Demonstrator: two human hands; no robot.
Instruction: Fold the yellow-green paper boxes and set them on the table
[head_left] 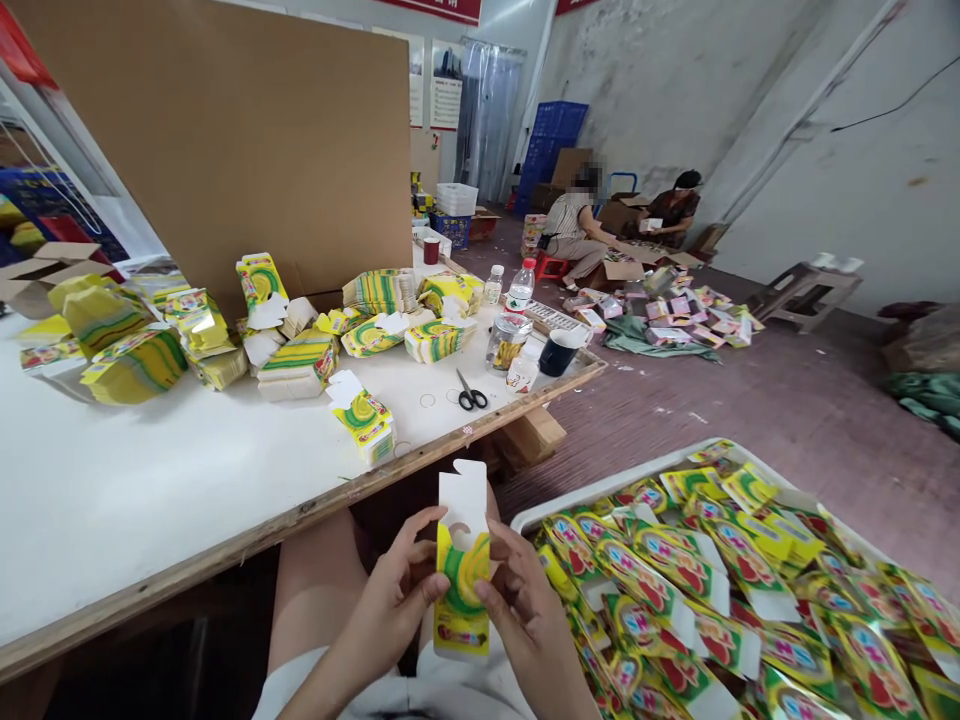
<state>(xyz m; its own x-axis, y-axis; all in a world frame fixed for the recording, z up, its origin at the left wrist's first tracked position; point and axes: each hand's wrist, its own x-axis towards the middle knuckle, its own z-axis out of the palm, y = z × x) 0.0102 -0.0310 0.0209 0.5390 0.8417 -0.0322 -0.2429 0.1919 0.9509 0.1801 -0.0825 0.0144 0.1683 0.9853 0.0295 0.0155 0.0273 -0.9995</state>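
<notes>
Over my lap I hold a small yellow and green printed carton [463, 600] upright, its white top flap standing open. My left hand [401, 580] grips its left edge, with the thumb on the front face. On the opposite edge, my right hand [521, 590] pinches it with the thumb on the front as well. A small stack of flat cartons [364, 418] lies near the table edge ahead of me. Beside my right arm, a white tray [536, 512] is heaped with several similar cartons [675, 560], many with white flaps sticking out.
Bundles of flat cartons [300, 360] line the white table [187, 480] before a large cardboard sheet [262, 140]. Scissors [472, 390], a glass jar [508, 343], a bottle [520, 290] and a dark mug [561, 352] stand toward its right end. Two people sit among boxes farther back.
</notes>
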